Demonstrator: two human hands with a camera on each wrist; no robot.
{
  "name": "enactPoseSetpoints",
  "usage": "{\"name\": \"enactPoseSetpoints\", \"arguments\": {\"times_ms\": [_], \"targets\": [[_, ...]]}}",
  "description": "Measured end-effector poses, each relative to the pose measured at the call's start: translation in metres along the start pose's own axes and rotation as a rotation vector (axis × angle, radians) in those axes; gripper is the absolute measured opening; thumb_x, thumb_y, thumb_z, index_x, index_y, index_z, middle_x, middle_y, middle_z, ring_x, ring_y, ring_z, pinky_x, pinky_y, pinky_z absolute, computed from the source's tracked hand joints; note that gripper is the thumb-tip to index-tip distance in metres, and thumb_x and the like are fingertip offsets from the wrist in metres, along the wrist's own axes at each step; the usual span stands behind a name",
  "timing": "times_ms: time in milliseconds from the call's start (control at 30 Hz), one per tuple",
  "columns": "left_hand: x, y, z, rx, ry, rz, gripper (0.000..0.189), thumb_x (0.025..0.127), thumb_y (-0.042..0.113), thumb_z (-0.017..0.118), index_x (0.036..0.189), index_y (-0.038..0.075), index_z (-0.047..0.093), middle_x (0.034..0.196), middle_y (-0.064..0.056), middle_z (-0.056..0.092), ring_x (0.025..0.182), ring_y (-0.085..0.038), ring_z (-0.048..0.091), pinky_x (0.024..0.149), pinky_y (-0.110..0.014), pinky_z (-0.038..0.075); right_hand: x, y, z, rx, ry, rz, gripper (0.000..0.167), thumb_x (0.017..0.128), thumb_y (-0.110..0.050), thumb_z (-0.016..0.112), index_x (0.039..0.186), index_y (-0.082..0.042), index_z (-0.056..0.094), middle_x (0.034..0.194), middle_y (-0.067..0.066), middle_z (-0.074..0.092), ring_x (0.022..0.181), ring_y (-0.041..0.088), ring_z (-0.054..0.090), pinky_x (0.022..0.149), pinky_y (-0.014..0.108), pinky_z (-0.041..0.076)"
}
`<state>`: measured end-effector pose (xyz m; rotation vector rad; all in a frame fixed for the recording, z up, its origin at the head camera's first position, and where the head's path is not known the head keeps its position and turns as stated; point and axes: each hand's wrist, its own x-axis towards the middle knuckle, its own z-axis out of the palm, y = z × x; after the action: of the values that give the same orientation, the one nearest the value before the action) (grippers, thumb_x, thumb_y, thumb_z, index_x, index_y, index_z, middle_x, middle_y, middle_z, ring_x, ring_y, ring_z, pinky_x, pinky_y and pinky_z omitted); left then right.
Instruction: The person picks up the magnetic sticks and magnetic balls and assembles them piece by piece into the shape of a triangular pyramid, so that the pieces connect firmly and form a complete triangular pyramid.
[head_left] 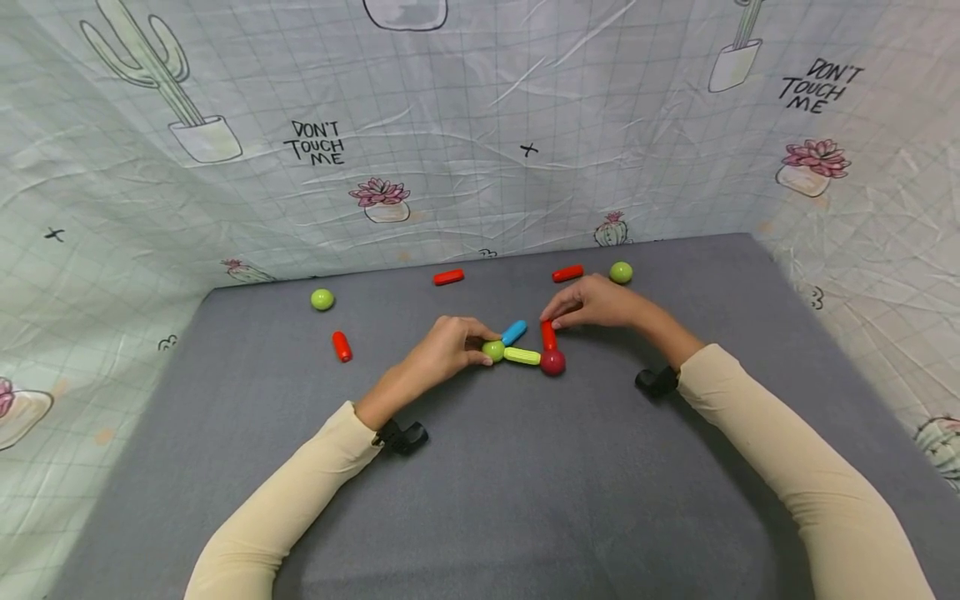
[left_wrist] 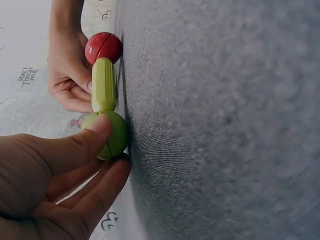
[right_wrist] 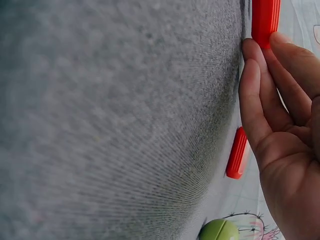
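Note:
On the grey table, a green ball (head_left: 493, 351), a yellow-green rod (head_left: 522, 357), a dark red ball (head_left: 552, 362) and a red rod (head_left: 549, 335) form a joined chain. A blue rod (head_left: 514, 332) angles away from the green ball toward the back. My left hand (head_left: 448, 354) pinches the green ball between thumb and fingers; the left wrist view shows the thumb (left_wrist: 100, 127) across its seam. With my right hand (head_left: 596, 302) I pinch the far end of the red rod, and in the right wrist view the fingertips sit at that rod's tip (right_wrist: 264, 30).
Behind the chain lie two loose red rods, one centre (head_left: 448, 277) and one right (head_left: 567, 273), beside a green ball (head_left: 621, 272). Toward the left are another green ball (head_left: 322, 299) and a red rod (head_left: 342, 346). A patterned cloth (head_left: 465, 125) hangs along the table's back edge.

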<state>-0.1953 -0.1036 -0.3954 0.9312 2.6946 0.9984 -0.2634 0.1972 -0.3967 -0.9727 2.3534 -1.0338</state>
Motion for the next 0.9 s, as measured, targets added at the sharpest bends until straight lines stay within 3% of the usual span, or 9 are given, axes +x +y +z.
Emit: {"name": "enactPoseSetpoints", "arguments": {"times_ms": [133, 267, 533, 700, 900], "targets": [[0.003, 0.001, -0.001, 0.024, -0.007, 0.02, 0.035, 0.085, 0.006, 0.083, 0.118, 0.004, 0.076, 0.111, -0.01, 0.075, 0.096, -0.017, 0.07, 0.083, -0.029, 0.059, -0.003, 0.0, 0.002, 0.006, -0.024, -0.022, 0.03, 0.092, -0.012, 0.077, 0.121, -0.006, 0.075, 0.115, 0.008, 0.076, 0.106, 0.019, 0.072, 0.083, 0.025, 0.058], [0.008, 0.002, 0.0, 0.042, 0.004, 0.018, 0.036, 0.086, 0.004, 0.081, 0.121, 0.004, 0.075, 0.113, -0.01, 0.074, 0.093, -0.019, 0.07, 0.079, -0.03, 0.059, -0.008, -0.001, 0.004, -0.062, -0.018, -0.038, 0.029, 0.092, -0.015, 0.078, 0.12, -0.01, 0.077, 0.113, 0.003, 0.076, 0.102, 0.015, 0.072, 0.084, 0.024, 0.057], [0.018, 0.002, 0.003, 0.04, 0.088, -0.069, 0.035, 0.088, -0.001, 0.078, 0.122, 0.003, 0.073, 0.117, -0.015, 0.068, 0.09, -0.022, 0.072, 0.077, -0.028, 0.059, -0.013, -0.005, 0.008, -0.125, 0.013, -0.046, 0.019, 0.09, -0.014, 0.08, 0.108, -0.014, 0.081, 0.105, -0.001, 0.077, 0.091, 0.009, 0.068, 0.079, 0.024, 0.056], [0.014, 0.012, 0.009, 0.025, 0.143, -0.122, 0.024, 0.09, 0.002, 0.077, 0.112, 0.002, 0.067, 0.11, -0.013, 0.063, 0.088, -0.021, 0.069, 0.075, -0.028, 0.059, -0.013, -0.005, 0.012, -0.123, 0.019, -0.038, 0.018, 0.089, -0.015, 0.08, 0.107, -0.014, 0.081, 0.103, -0.003, 0.077, 0.088, 0.009, 0.067, 0.078, 0.024, 0.057], [0.005, 0.032, 0.023, 0.024, 0.072, -0.046, 0.026, 0.093, 0.021, 0.078, 0.106, 0.005, 0.063, 0.103, -0.008, 0.061, 0.086, -0.017, 0.066, 0.072, -0.023, 0.055, -0.014, -0.007, 0.012, -0.14, 0.037, -0.039, 0.016, 0.089, -0.016, 0.081, 0.105, -0.016, 0.082, 0.1, -0.004, 0.078, 0.085, 0.007, 0.069, 0.073, 0.024, 0.056]]}}
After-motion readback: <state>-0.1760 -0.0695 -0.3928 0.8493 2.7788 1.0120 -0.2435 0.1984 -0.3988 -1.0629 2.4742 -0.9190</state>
